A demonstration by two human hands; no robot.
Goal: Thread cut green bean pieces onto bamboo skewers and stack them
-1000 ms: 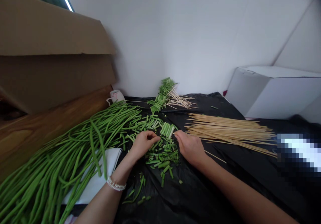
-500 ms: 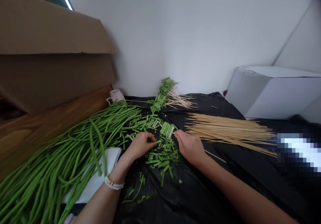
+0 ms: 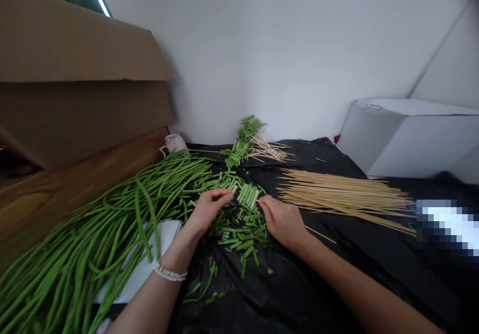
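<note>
My right hand (image 3: 281, 219) is closed on a thin bamboo skewer (image 3: 318, 234) that carries a row of short green bean pieces (image 3: 249, 194) at its far end. My left hand (image 3: 209, 208) is pinched, fingertips at the left end of that row, holding a small bean piece. Both hands hover over a heap of cut bean pieces (image 3: 239, 229) on black plastic sheeting (image 3: 299, 284). A pearl bracelet sits on my left wrist.
A big pile of long green beans (image 3: 93, 234) lies at left over a white cloth (image 3: 149, 264). Loose skewers (image 3: 344, 194) lie at right. Finished bean skewers (image 3: 247, 139) rest by the wall, near a cup (image 3: 172, 143). Cardboard box (image 3: 75, 84) left, white box (image 3: 407, 134) right.
My left hand has lifted from the cut pieces and moved up and right to the end of the skewered row. My right hand and the skewer have barely moved.
</note>
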